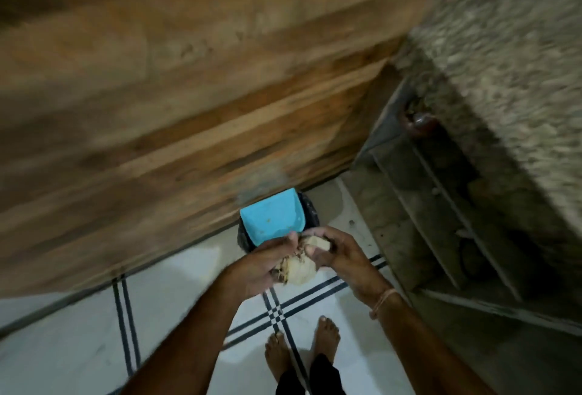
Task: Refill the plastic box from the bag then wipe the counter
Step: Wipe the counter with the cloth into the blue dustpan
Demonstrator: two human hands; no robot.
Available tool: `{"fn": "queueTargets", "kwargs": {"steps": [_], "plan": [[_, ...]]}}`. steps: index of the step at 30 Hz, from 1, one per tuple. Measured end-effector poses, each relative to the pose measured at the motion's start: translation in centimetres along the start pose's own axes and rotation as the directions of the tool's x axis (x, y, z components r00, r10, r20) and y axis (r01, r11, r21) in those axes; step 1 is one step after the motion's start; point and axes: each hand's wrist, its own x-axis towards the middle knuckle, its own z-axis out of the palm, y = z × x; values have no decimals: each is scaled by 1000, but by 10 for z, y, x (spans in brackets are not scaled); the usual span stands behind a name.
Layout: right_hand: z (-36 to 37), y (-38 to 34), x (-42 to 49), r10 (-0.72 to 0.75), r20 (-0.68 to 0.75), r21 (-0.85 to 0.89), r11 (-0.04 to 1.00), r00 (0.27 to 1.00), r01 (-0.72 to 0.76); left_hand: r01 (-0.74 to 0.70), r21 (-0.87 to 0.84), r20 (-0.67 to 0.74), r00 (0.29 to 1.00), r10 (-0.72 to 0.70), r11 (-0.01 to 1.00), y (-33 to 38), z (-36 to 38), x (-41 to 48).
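Two hands meet over one blue-lidded bin (pixel 273 221) that stands against a wooden door (pixel 176 105). The left hand (pixel 264 264) cups one pale crumpled wad (pixel 297 270), perhaps a cloth, fingers curled under it. The right hand (pixel 338 254) pinches its top edge. Two bare feet (pixel 302 347) stand on white tile (pixel 176 294). One stone counter (pixel 516 58) runs at right.
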Motion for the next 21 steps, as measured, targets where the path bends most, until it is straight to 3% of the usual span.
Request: {"fn": "queueTargets", "kwargs": {"steps": [4,7,11,14,17,21], "plan": [[-13,-82,-77,22,-329,108,994,944,15,-35,148,63,998,26,988,46,85,-57],[-28,-125,-125,39,-486,212,974,873,75,-112,186,99,991,95,976,67,151,-85],[-57,-163,-170,-48,-539,258,941,841,218,-281,252,76,960,270,926,93,227,-102],[-84,-191,-193,-86,-598,299,898,797,322,-353,354,217,932,291,866,108,276,-104],[-112,-209,-204,-99,-706,311,846,701,432,-377,298,248,918,311,877,117,314,-93],[-141,-215,-213,-115,-833,175,872,541,456,-424,323,141,905,400,846,116,350,-73]]}}
